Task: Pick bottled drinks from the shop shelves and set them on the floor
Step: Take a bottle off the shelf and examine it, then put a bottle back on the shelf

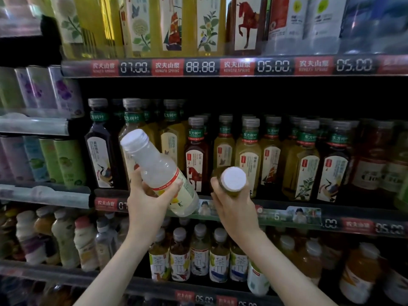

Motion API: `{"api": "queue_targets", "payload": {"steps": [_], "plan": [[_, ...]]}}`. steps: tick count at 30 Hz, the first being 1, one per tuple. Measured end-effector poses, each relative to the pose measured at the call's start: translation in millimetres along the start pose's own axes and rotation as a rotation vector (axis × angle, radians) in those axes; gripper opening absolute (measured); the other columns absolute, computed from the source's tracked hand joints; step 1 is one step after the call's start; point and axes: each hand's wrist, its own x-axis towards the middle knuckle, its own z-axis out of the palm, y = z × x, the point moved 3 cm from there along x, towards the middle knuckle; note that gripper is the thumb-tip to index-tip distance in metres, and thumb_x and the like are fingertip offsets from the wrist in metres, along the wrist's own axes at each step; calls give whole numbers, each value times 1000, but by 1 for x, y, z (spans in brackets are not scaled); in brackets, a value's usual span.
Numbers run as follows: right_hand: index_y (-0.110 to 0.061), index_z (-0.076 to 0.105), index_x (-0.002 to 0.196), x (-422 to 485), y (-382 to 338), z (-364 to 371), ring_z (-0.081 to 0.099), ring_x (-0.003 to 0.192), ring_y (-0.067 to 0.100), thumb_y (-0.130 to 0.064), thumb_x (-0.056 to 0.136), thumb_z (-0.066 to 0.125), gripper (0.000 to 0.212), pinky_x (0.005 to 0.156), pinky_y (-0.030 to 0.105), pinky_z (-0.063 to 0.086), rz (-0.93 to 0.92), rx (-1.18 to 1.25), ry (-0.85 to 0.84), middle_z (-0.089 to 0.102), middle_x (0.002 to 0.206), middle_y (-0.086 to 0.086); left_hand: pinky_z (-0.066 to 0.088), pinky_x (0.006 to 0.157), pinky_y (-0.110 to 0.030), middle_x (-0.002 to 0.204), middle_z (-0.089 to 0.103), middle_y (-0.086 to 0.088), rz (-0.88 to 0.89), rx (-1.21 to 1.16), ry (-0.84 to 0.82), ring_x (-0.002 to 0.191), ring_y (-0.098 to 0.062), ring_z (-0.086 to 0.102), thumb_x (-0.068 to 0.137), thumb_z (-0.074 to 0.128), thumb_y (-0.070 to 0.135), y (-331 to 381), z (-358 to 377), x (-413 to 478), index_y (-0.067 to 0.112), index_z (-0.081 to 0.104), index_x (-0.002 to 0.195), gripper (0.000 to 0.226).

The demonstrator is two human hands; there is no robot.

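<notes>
The left grip (146, 203) wraps a tilted pale bottle (159, 168), the right grip (235, 208) a green bottle (233, 179); both are held off the shelf (331, 222), probably floor-bound.

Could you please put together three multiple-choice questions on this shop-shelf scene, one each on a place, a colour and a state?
1. Where is the pale bottle?
A) in the left grip
B) standing on the top shelf
C) on the floor

2. What colour is the cap of the yellow-green bottle in the right grip?
A) red
B) white
C) black

3. How is the pale bottle oriented?
A) upright
B) upside down
C) tilted, top towards the upper left

Answers:
1 A, the left grip wraps round its labelled body.
2 B, the cap shows plain white.
3 C, its top points up and left while its base sits lower right.
</notes>
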Motion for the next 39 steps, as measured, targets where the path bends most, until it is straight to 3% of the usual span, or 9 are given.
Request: {"api": "queue_targets", "payload": {"steps": [5, 8, 11, 15, 19, 23, 27, 31, 39], "plan": [[-30, 55, 118, -2, 19, -15, 53, 97, -20, -44, 89, 61, 32, 78, -2, 41, 105, 272, -18, 52, 107, -38, 52, 80, -25, 107, 62, 25, 24, -11, -27, 99, 2, 62, 68, 81, 40, 7, 10, -6, 48, 48, 113, 56], [-18, 52, 123, 13, 22, -22, 64, 100, 26, -20, 75, 78, 54, 77, 34, 57, 34, 246, 25, 51, 124, 10, 50, 78, -21, 107, 61, 28, 29, 1, -33, 98, 5, 61, 69, 82, 41, 10, 17, -6, 51, 47, 111, 55], [-20, 55, 130, 41, 23, -10, 56, 110, 43, -17, 71, 83, 65, 99, 63, 38, 129, 204, -115, 50, 127, 28, 50, 80, -23, 106, 60, 30, 28, 18, -27, 98, 6, 61, 68, 80, 45, 11, 24, -4, 46, 47, 113, 56], [-33, 36, 142, 72, 24, 10, 34, 132, 37, -33, 84, 69, 67, 112, 57, -11, 139, 39, -294, 41, 137, 20, 53, 82, -29, 106, 61, 28, 6, 17, -26, 98, 3, 61, 66, 80, 46, 7, 26, 1, 39, 48, 117, 61], [-40, 12, 151, 86, 33, 28, 19, 142, 35, -47, 93, 52, 70, 105, 53, -26, 158, -31, -400, 32, 147, 21, 51, 80, -24, 103, 60, 32, -27, 17, -41, 97, 8, 60, 64, 80, 47, 4, 27, 4, 41, 47, 117, 63], [-42, -4, 151, 77, 46, 29, -1, 149, 31, -42, 96, 49, 76, 109, 54, -23, 80, 17, -340, 16, 158, 21, 49, 77, -18, 103, 61, 28, -64, 21, -53, 97, 11, 59, 60, 79, 51, 2, 31, 6, 42, 44, 118, 68], [-35, -4, 152, 60, 70, 14, 12, 147, 31, -40, 89, 62, 91, 115, 53, 4, 321, 177, -83, 16, 159, 16, 48, 73, -14, 106, 59, 27, -61, 20, -52, 98, 15, 57, 60, 78, 52, 4, 36, 4, 36, 44, 123, 73], [-31, -1, 150, 39, 93, 25, 49, 124, 32, -40, 86, 68, 94, 93, 42, 47, 706, 614, -319, 41, 142, 14, 46, 70, -10, 103, 60, 31, -73, 7, -55, 97, 16, 57, 60, 78, 52, 5, 42, -3, 38, 45, 121, 71], [-22, 26, 140, 12, 117, 18, 55, 93, 15, -42, 78, 73, 80, 69, 23, 45, 896, 709, -190, 50, 104, -7, 50, 66, -7, 105, 63, 25, -88, -20, -59, 98, 9, 60, 62, 80, 46, 3, 37, -12, 42, 48, 117, 64]]}}
